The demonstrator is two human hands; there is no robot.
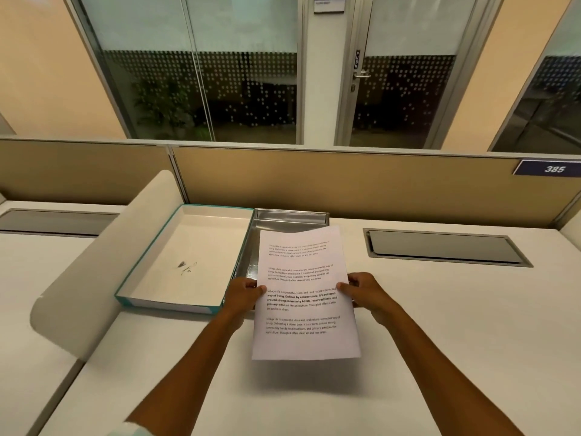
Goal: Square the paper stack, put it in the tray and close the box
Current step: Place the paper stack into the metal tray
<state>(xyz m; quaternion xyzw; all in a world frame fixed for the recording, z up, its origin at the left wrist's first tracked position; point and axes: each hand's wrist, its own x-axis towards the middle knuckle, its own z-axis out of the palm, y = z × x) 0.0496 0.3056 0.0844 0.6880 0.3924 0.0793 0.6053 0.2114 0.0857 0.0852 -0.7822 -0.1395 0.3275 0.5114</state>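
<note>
**Now both hands hold the paper**

Up above the worktop, the left hand and right hand pinch the side edges of the paper stack. Its far end hangs over the shiny tray. Touching the tray's left side, the box lid lies open.

The paper stack covers most of the metal tray, leaving only its far end open. The teal box lid lies open against the tray's left side. The desk is bare toward its right edge, past a recessed cable hatch.
</note>
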